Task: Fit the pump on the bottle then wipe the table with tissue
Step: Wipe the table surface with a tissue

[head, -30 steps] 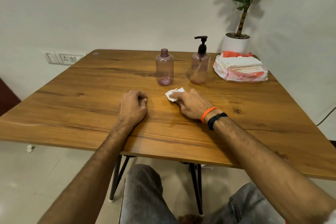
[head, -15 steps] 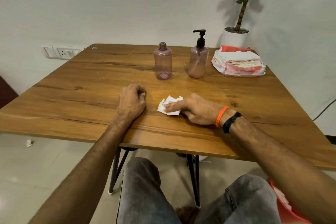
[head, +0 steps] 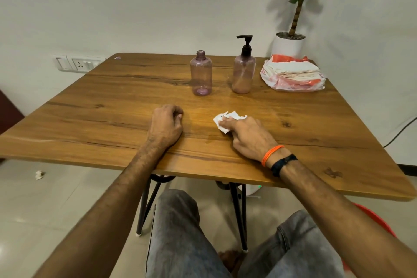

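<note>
The right hand lies flat on the worktop, fingers pressing a crumpled white tissue down against the wood, which looks like the grip for wiping: weight on top, paper trapped underneath, only its ragged edges poking out ahead of the fingertips. The left hand rests just beside it as a loose fist holding nothing, probably just steadying the person's lean.

Further back, well apart from both hands, stands the bottle with the black pump already seated upright in its neck, so that step looks done. It is tinted pink and see-through. Beside it a second bottle of the same kind stands open-necked. To the right lies a tissue pack, within easy reach for a fresh sheet.
</note>
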